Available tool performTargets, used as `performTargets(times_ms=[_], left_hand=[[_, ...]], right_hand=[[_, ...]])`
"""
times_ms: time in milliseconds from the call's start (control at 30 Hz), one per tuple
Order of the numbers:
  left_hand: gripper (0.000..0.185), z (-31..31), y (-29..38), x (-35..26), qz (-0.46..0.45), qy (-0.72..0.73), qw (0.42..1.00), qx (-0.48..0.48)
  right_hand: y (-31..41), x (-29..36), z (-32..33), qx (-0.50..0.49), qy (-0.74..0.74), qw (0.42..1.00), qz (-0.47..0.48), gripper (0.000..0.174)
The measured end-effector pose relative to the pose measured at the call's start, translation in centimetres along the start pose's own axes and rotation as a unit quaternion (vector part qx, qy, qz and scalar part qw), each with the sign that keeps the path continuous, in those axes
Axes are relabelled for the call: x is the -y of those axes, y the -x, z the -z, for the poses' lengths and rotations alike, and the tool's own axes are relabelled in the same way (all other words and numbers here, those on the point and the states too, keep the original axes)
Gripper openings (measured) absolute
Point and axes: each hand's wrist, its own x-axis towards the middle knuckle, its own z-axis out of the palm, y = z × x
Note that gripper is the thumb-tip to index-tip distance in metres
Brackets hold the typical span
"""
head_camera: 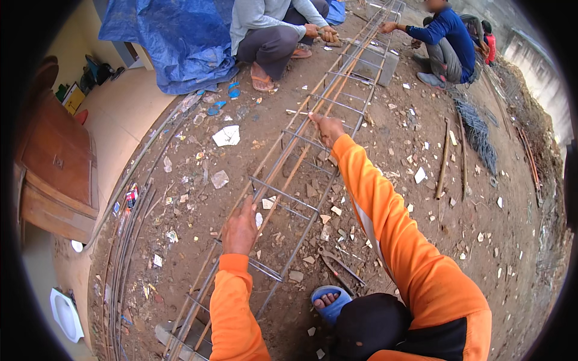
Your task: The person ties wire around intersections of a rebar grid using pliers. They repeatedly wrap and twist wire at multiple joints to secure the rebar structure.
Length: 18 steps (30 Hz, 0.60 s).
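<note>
A long rebar cage with rectangular stirrups runs from the bottom of the head view up to the top right. My left hand is closed over its left-side bars, between two stirrups. Farther up, my right hand has its fingers around the bars close to another stirrup; its palm side is hidden. Pincers with spread handles lie on the dirt to the cage's right, near my blue sandal. A concrete block supports the cage's far part.
One person squats left of the far cage, holding a tool; another in blue reaches to it from the right. Loose rods lie left, with wire stirrups and pipes right. Broken tiles litter the ground.
</note>
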Motion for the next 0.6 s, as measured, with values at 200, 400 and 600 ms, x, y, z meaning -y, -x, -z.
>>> performTargets(times_ms=[200,400,600], left_hand=[[0.037,0.0,0.0,-0.1,0.01,-0.003,1.0,0.014],[0.035,0.0,-0.2,0.1,0.004,0.007,1.0,0.007],[0.031,0.1,-0.3,0.1,0.016,0.013,1.0,0.016]], right_hand=[[-0.6,0.0,0.0,-0.002,0.044,0.999,-0.01,0.044],[-1.3,-0.2,-0.2,-0.009,0.035,0.999,-0.001,0.044],[-2.1,-0.6,-0.5,-0.022,0.043,0.999,0.003,0.041]])
